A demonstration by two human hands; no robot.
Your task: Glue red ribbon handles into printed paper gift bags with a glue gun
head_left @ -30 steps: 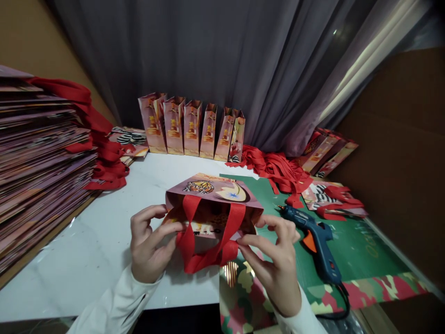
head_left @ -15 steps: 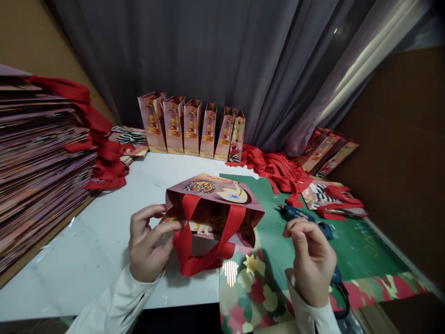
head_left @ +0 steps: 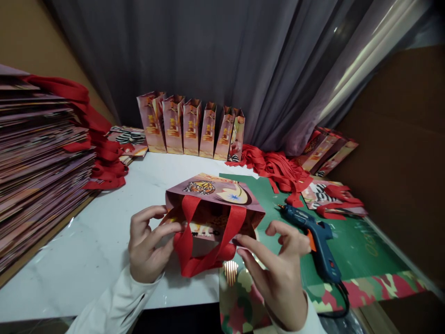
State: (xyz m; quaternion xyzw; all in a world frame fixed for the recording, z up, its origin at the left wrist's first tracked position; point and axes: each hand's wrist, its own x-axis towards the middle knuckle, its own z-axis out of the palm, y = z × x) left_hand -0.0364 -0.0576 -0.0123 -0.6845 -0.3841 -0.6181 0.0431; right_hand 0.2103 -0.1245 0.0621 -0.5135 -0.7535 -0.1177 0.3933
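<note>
A paper gift bag (head_left: 215,188) lies on its side, printed with a butterfly and a blue star, its open mouth facing me. Two red ribbon handles (head_left: 237,222) hang at the mouth, one along the upper panel and one looping below. My left hand (head_left: 151,243) grips the left edge of the mouth between thumb and fingers. At the lower right edge, beside the ribbon, my right hand (head_left: 281,269) has its thumb and index finger closed on the bag, other fingers raised. To its right lies a blue hot glue gun (head_left: 318,236) with an orange trigger.
Several upright gift bags (head_left: 174,125) stand in a row before the grey curtain (head_left: 194,51). A tall stack of flat bags (head_left: 41,157) fills the left. Red ribbons (head_left: 274,164) lie in a heap behind the green mat (head_left: 361,246). More bags (head_left: 323,153) stand at right.
My right hand has moved left from over the glue gun to the bag's right edge, uncovering the gun. My left hand and the bag have hardly moved.
</note>
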